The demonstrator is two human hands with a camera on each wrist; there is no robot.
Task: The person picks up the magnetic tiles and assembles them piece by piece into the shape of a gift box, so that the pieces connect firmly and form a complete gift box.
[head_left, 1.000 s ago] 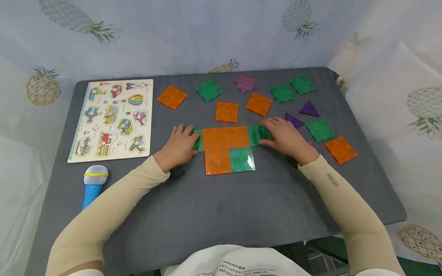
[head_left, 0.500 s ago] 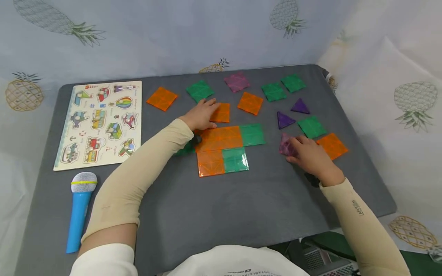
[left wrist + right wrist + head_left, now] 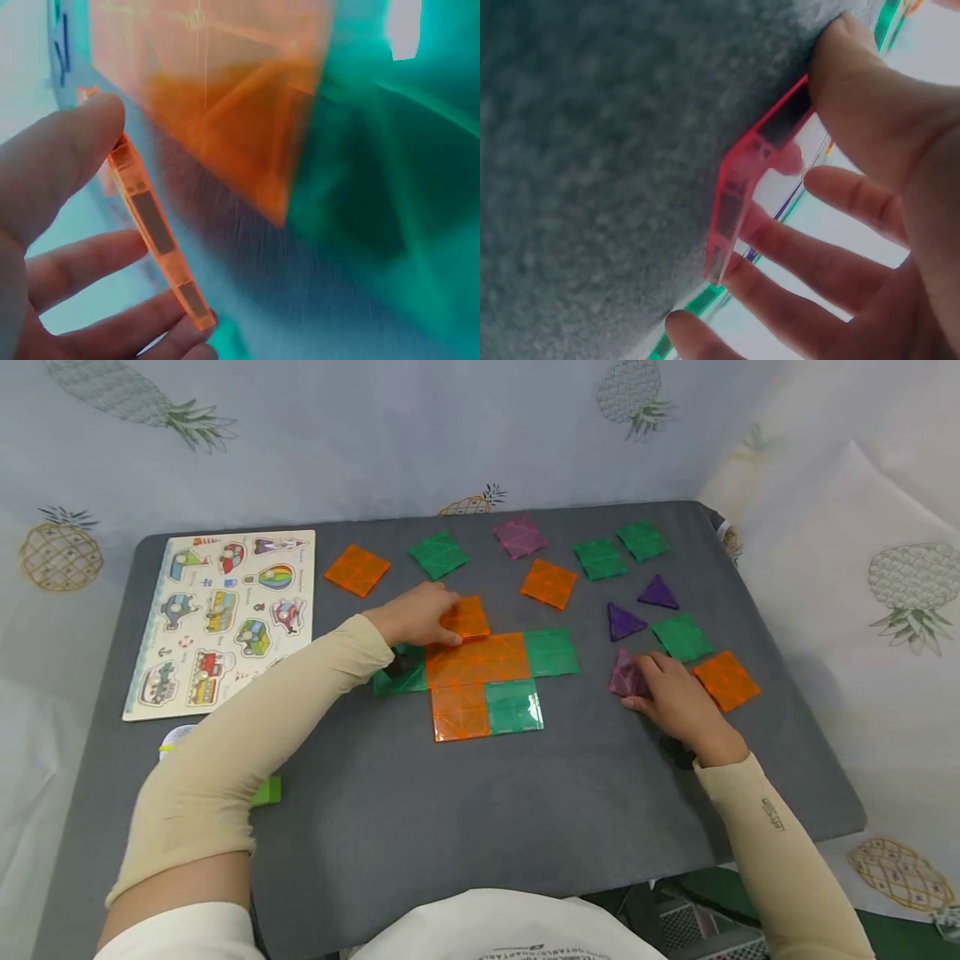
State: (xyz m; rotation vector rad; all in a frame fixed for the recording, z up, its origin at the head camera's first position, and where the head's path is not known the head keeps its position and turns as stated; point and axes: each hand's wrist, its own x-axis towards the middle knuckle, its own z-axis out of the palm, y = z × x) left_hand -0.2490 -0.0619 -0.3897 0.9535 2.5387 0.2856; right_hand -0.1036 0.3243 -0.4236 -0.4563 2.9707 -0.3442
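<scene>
An orange square tile (image 3: pixel 470 617) is pinched between thumb and fingers of my left hand (image 3: pixel 417 615), just above the joined tiles. In the left wrist view the tile (image 3: pixel 154 225) stands edge-on between thumb and fingertips. The joined tiles on the table have an orange upper row (image 3: pixel 480 660) with green tiles at both ends, and below it an orange tile (image 3: pixel 460 712) beside a green one (image 3: pixel 514 706). My right hand (image 3: pixel 681 704) grips a magenta tile (image 3: pixel 625 675) at the right; the right wrist view shows the tile (image 3: pixel 731 202) between thumb and fingers.
Orange, green and magenta squares (image 3: pixel 520 536) lie along the back. Two purple triangles (image 3: pixel 624 622), a green square (image 3: pixel 682 637) and an orange square (image 3: pixel 726 681) lie around the right hand. A picture puzzle board (image 3: pixel 225 610) and a partly covered microphone (image 3: pixel 177 737) are at the left.
My left hand left the green end tile, reached the loose orange tile and brought it nearer the joined row. The right hand moved right from the other end and took hold of the magenta tile.
</scene>
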